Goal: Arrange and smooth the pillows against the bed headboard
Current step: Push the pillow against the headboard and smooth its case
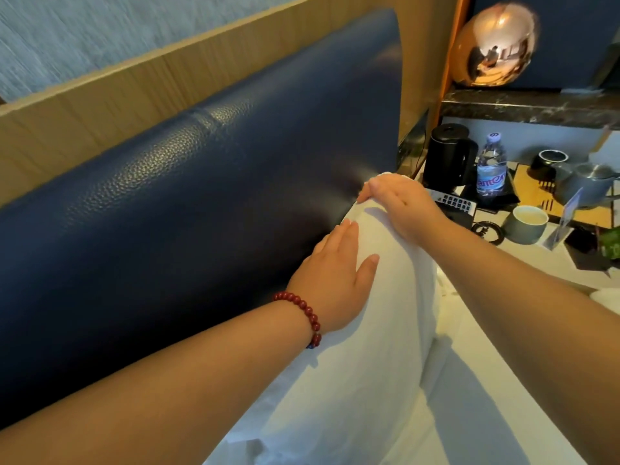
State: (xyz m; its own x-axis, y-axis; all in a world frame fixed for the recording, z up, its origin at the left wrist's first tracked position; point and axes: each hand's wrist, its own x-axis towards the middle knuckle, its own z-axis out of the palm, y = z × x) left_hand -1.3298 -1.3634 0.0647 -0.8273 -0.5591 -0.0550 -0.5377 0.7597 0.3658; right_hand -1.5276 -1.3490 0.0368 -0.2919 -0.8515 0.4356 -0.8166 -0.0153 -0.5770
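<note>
The right hand [401,204] is cupping the top corner of the white pillow [369,330], with its fingers bending over the edge in a closed grip and the thumb hidden. Just below that grip, the left hand [335,276] is lying flat and open, pressing the pillow. The pillow is leaning against the navy headboard [201,213] behind the grip. As I judge the risk, tugging the corner sideways could be dragging the pillow toward the counter [536,263] beyond the grip, where a water bottle [491,166] is standing. It could also be bunching the cover into fresh creases.
</note>
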